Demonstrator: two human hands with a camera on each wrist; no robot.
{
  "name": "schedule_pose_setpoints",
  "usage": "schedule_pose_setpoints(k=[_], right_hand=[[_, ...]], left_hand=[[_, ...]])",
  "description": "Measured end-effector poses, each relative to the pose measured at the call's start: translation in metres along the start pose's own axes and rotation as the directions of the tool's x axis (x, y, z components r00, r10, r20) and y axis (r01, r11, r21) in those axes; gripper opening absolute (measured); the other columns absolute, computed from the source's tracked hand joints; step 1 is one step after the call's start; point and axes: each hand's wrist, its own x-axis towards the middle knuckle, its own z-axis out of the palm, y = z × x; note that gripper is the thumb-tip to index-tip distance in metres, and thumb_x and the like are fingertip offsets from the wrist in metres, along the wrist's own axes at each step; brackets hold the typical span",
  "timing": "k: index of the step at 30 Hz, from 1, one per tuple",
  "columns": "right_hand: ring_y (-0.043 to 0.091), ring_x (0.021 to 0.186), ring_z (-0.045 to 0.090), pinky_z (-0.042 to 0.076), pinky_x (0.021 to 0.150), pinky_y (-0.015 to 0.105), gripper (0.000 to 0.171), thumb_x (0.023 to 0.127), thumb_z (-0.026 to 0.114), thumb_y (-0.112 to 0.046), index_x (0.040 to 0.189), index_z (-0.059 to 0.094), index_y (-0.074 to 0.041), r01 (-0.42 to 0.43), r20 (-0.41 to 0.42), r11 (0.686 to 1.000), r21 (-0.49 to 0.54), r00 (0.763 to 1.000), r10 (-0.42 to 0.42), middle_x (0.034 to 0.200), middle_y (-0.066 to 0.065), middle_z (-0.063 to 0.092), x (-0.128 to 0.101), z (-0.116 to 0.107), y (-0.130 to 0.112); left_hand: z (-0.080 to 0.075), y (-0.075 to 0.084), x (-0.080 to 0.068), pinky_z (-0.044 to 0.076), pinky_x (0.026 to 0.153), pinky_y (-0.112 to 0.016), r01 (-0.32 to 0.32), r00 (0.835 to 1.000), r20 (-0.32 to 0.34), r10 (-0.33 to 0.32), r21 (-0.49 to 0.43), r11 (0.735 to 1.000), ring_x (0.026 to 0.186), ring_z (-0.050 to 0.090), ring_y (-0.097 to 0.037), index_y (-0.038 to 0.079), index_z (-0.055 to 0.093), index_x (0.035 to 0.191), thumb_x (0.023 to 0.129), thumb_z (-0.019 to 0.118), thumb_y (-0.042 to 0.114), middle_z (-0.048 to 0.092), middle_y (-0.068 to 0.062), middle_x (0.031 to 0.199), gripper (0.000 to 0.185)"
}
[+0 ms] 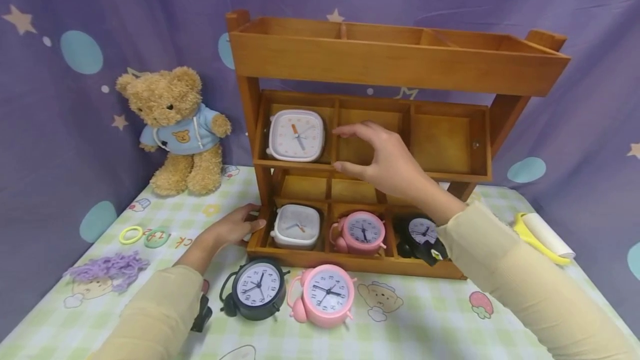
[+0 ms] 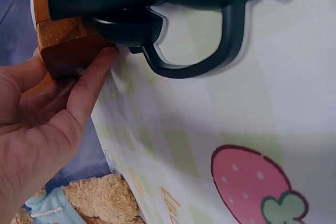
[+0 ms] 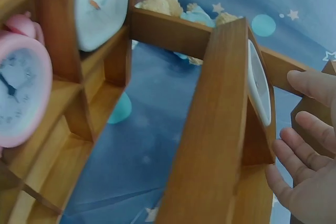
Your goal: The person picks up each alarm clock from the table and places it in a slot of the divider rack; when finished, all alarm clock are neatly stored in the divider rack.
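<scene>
Nearest the viewer, at 6 o'clock on the checked tablecloth (image 1: 425, 315), stand two twin-bell clocks side by side: a black alarm clock (image 1: 258, 288) and, at its 3 o'clock, a pink alarm clock (image 1: 327, 294). Both lie just in front of the wooden rack (image 1: 400, 60).

The left hand (image 1: 232, 229) is at the rack's lower left corner, at 9 o'clock from the bottom tier. The left wrist view shows the fingers (image 2: 86, 87) and palm pressed against the corner post, loosely wrapped round it.

The bottom tier holds three clocks, one per compartment: a white square clock (image 1: 296, 226) left, a second pink clock (image 1: 361, 232) centre, a second black clock (image 1: 422, 235) right.

The right hand (image 1: 387, 163) is raised before the middle tier, at the centre compartment. Its fingers are spread wide and relaxed and hold nothing. At its 9 o'clock, in the left compartment, a larger white square clock (image 1: 296, 135) stands tilted back; hand and clock are near but apart.

Farther off, at 10 o'clock, a teddy bear (image 1: 175, 129) sits against the purple curtain (image 1: 75, 15). At 3 o'clock lies a yellow-handled lint roller (image 1: 542, 235).
</scene>
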Motion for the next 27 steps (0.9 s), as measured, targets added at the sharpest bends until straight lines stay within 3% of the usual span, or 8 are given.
schedule_pose_setpoints(k=[7, 17, 23, 27], right_hand=[[0.027, 0.123, 0.059, 0.047, 0.105, 0.051, 0.053, 0.087, 0.084, -0.023, 0.134, 0.065, -0.010, 0.037, 0.009, 0.998, 0.047, 0.999, -0.037, 0.133, 0.006, 0.065, -0.028, 0.008, 0.008], [0.025, 0.125, 0.058, 0.047, 0.105, 0.052, 0.050, 0.087, 0.083, -0.023, 0.132, 0.066, -0.013, 0.026, 0.006, 1.000, 0.006, 1.000, -0.026, 0.131, 0.002, 0.064, -0.063, 0.015, 0.013], [0.023, 0.118, 0.062, 0.052, 0.097, 0.050, 0.050, 0.084, 0.085, -0.013, 0.131, 0.067, -0.015, 0.002, 0.035, 0.996, 0.086, 0.999, -0.005, 0.129, 0.000, 0.066, -0.084, 0.024, 0.018], [0.016, 0.109, 0.064, 0.056, 0.089, 0.042, 0.049, 0.082, 0.087, -0.016, 0.127, 0.069, -0.017, -0.014, 0.048, 0.992, 0.125, 0.999, 0.008, 0.123, -0.004, 0.068, -0.098, 0.034, 0.022]], left_hand=[[-0.001, 0.001, 0.000, 0.056, 0.089, -0.056, -0.001, 1.000, 0.001, 0.001, -0.006, 1.000, 0.131, 0.044, -0.055, -0.015, 0.021, 0.151, 0.107, 0.045, 0.008, 0.033, -0.044, 0.147, 0.055], [-0.001, 0.001, 0.000, 0.055, 0.089, -0.058, -0.007, 1.000, 0.008, 0.007, -0.012, 1.000, 0.132, 0.042, -0.057, -0.016, 0.019, 0.150, 0.107, 0.044, 0.007, 0.031, -0.045, 0.147, 0.055], [-0.001, 0.001, 0.000, 0.056, 0.088, -0.058, -0.011, 1.000, 0.006, 0.011, 0.002, 1.000, 0.132, 0.042, -0.057, -0.016, 0.019, 0.150, 0.107, 0.043, 0.007, 0.031, -0.045, 0.147, 0.054], [0.000, 0.001, 0.001, 0.056, 0.089, -0.058, -0.010, 1.000, 0.006, 0.010, 0.005, 1.000, 0.131, 0.044, -0.056, -0.016, 0.019, 0.150, 0.107, 0.043, 0.008, 0.032, -0.045, 0.146, 0.054]])
